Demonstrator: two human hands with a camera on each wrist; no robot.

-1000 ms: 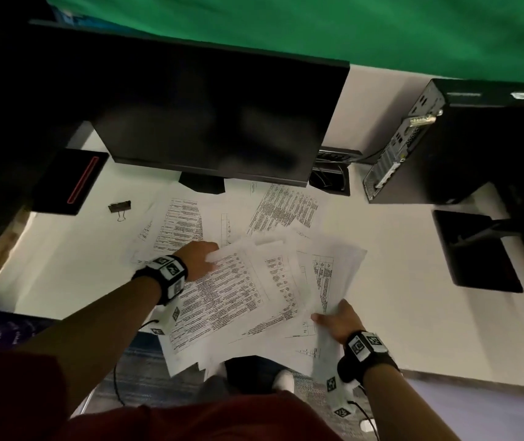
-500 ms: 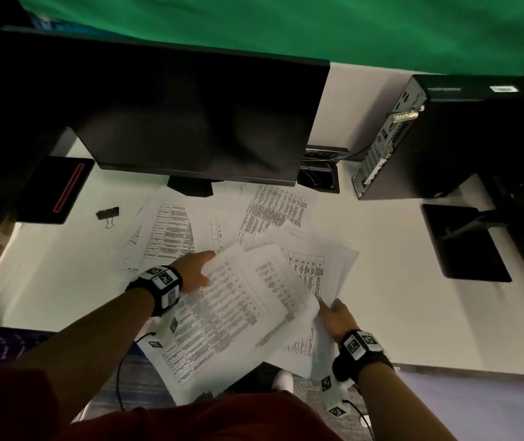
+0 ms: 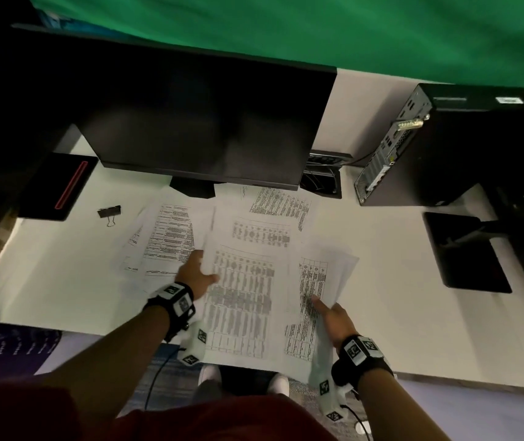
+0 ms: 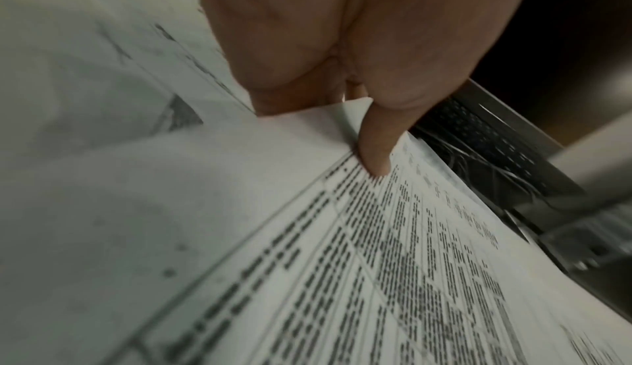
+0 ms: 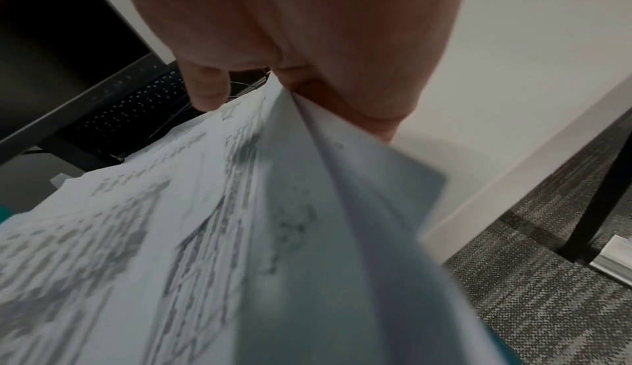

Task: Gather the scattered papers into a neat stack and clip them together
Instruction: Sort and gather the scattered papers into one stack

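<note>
Several printed sheets lie fanned over the white desk [image 3: 47, 281]. My left hand [image 3: 195, 275] pinches the left edge of a bundle of papers [image 3: 241, 297], thumb [image 4: 374, 154] on top of the printed page [image 4: 376, 276]. On the right, my right hand [image 3: 330, 316] grips the edge of another few sheets [image 3: 314, 281], which fold up between its fingers [image 5: 208, 86] and palm [image 5: 342, 154]. Loose papers [image 3: 168, 240] remain flat behind the left hand, and one more sheet [image 3: 281, 206] lies near the monitor. A black binder clip [image 3: 109, 212] sits alone at the far left.
A dark monitor [image 3: 203, 122] on its stand rises just behind the papers. At the left lies a black box with a red stripe [image 3: 60, 186]. A desktop tower [image 3: 413, 148] and a black pad [image 3: 464, 249] occupy the right. Carpet [image 5: 547, 289] lies below the desk's near edge.
Both hands have swung the held sheets from a slanted lie towards upright, drawing them together. The left hand moved right and forward; the right hand shifted slightly right.
</note>
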